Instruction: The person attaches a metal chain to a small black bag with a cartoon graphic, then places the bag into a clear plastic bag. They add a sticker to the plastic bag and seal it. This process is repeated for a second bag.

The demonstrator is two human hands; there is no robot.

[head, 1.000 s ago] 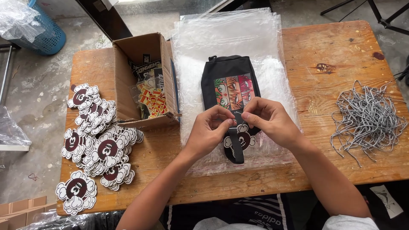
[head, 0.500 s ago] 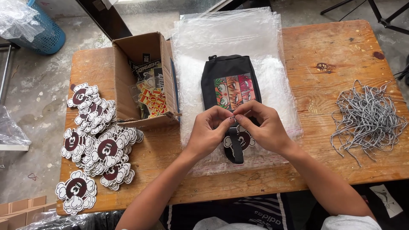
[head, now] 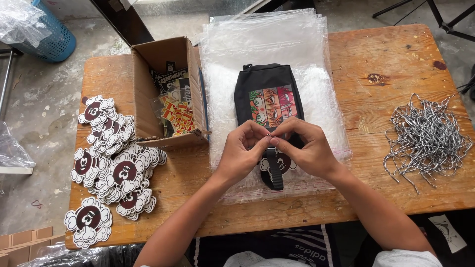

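Observation:
A black pouch (head: 267, 96) with a colourful printed panel lies on a stack of clear plastic bags (head: 269, 49) in the middle of the wooden table (head: 386, 59). My left hand (head: 242, 153) and my right hand (head: 304, 148) meet at the pouch's near end, fingertips pinched together on something small where its black strap (head: 275, 173) begins. A cloud-shaped brown and white tag (head: 284, 164) lies under my hands beside the strap. What sits between my fingertips is too small to make out.
An open cardboard box (head: 170, 94) of printed stickers stands left of the bags. Several cloud-shaped tags (head: 116, 163) are piled at the table's left side. A heap of grey-white cords (head: 428, 138) lies at the right. A blue basket (head: 52, 37) stands on the floor.
My two hands have drawn closer together and shifted slightly up the pouch's near end, with the fingertips now touching. The pouch and the other things have not moved.

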